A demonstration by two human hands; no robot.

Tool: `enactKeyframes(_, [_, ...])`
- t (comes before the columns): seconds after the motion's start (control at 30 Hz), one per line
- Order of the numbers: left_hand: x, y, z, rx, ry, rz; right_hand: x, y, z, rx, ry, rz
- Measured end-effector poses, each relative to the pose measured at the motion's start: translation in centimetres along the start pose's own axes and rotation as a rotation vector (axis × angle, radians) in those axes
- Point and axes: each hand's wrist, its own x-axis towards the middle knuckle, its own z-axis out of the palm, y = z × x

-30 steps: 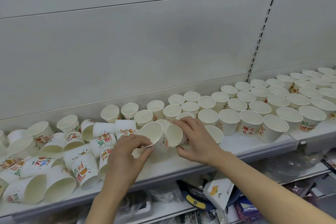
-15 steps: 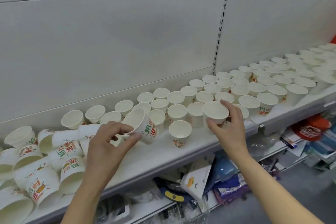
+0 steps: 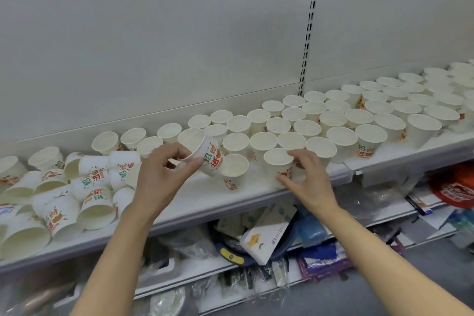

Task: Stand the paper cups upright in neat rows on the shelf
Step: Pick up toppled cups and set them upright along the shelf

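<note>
The left hand (image 3: 164, 174) is pinching a tilted, tapered paper cup (image 3: 202, 151) with red and green print at frame center, its grip clamped on the rim, above the smooth white shelf (image 3: 205, 202). The right hand (image 3: 307, 182) is cupping an upright cup (image 3: 278, 167) at the front edge, fingers curling round its wall. Upright cups (image 3: 333, 120) are standing in rows toward the upper right before a plain grey back panel (image 3: 154, 46), while toppled cups (image 3: 64, 195) are lying heaped at lower left.
</note>
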Motion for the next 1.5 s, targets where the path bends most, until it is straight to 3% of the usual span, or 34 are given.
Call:
enactKeyframes(0.13, [-0.7,-3.1,-1.0,0.16,-0.03,-0.039,-0.6,-0.1,-0.5,-0.092,0.08,-0.093])
enactKeyframes(0.23, [-0.6,-5.1,-0.5,0.353,-0.17,-0.029,-0.9,-0.9,-0.4,-0.157,0.163,-0.23])
enactKeyframes(0.37, [0.2,-6.0,0.5,0.545,-0.333,0.018,-0.5,-2.1,0.8,-0.223,0.106,-0.418])
enactKeyframes(0.63, [-0.4,-4.6,3.5,0.555,-0.149,0.009,0.9,-3.6,5.2,-0.397,-0.124,-0.609])
enactKeyframes(0.8, [-0.2,-4.3,4.3,0.501,-0.126,-0.066,1.9,-3.5,5.7,-0.436,-0.09,-0.589])
enactKeyframes(1.0, [0.2,-5.0,4.6,0.449,-0.179,0.066,0.7,-2.5,4.3,-0.477,0.091,-0.52])
enactKeyframes(1.17, [0.5,-5.6,4.6,0.429,-0.186,0.151,-0.5,-0.9,3.6,-0.569,0.112,-0.365])
enactKeyframes(1.5, [-0.4,-7.8,3.0,0.38,-0.134,0.337,0.8,0.9,4.8,-0.496,0.251,-0.375])
